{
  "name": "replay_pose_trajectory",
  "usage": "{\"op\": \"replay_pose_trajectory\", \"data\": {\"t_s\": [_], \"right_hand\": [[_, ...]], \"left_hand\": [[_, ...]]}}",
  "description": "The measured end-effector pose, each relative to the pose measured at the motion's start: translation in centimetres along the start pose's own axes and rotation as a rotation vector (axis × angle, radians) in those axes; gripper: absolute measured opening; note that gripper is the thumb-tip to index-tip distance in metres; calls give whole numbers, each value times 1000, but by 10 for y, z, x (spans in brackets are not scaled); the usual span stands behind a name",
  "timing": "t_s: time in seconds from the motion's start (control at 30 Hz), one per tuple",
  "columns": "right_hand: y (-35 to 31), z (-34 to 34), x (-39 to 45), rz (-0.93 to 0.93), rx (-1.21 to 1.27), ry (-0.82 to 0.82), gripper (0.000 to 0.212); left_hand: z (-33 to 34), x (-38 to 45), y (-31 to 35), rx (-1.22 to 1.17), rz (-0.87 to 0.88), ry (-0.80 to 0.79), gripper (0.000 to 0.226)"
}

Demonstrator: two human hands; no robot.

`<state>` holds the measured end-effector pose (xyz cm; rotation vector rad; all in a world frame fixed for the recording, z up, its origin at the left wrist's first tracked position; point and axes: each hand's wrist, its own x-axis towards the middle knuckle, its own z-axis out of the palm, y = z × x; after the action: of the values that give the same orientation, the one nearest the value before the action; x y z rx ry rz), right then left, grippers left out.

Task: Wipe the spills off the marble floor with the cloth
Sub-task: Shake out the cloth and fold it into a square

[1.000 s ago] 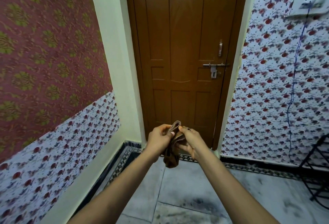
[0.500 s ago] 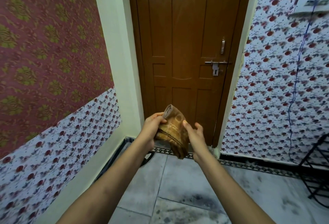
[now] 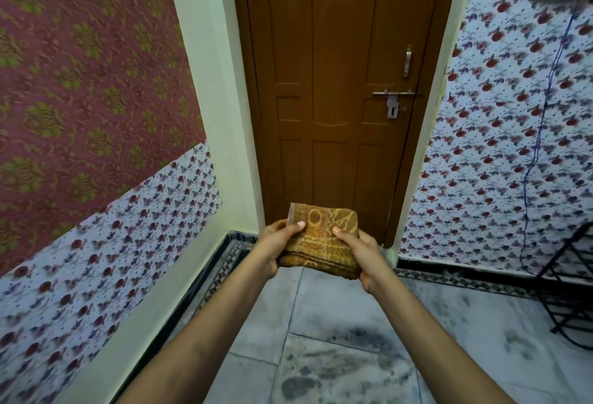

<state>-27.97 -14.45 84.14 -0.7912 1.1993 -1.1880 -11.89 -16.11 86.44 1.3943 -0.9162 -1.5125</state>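
Observation:
A folded brown and gold patterned cloth [image 3: 322,241] is held flat in the air in front of me, at waist height before the door. My left hand [image 3: 276,244] grips its left edge with the thumb on top. My right hand [image 3: 362,251] grips its right edge the same way. Below lies the grey marble floor [image 3: 465,349], with dark smudged spills [image 3: 362,336] on the tiles under my forearms and a rounder dark patch [image 3: 298,387] nearer to me.
A shut brown wooden door [image 3: 333,82] with a bolt stands straight ahead. Patterned walls close in on the left and right. A black metal rack [image 3: 571,281] stands on the floor at the right edge. A blue cord [image 3: 542,121] hangs down the right wall.
The cloth went from a bunched lump hanging between my hands to a flat folded pad held by both edges. My hands moved apart and the view came closer to the door.

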Motion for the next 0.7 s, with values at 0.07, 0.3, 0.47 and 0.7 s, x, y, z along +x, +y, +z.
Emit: {"op": "replay_pose_trajectory", "data": {"t_s": [0.07, 0.3, 0.47, 0.7], "right_hand": [[5, 2, 2, 44, 12, 21, 37], [32, 8, -1, 99, 39, 98, 36], [49, 5, -6, 137, 61, 144, 14], [66, -43, -15, 163, 86, 247, 12]], "left_hand": [[-4, 4, -8, 4, 8, 23, 46], [-17, 7, -30, 20, 6, 30, 38], [-21, 14, -47, 18, -67, 6, 34], [23, 18, -71, 58, -131, -58, 23]]}}
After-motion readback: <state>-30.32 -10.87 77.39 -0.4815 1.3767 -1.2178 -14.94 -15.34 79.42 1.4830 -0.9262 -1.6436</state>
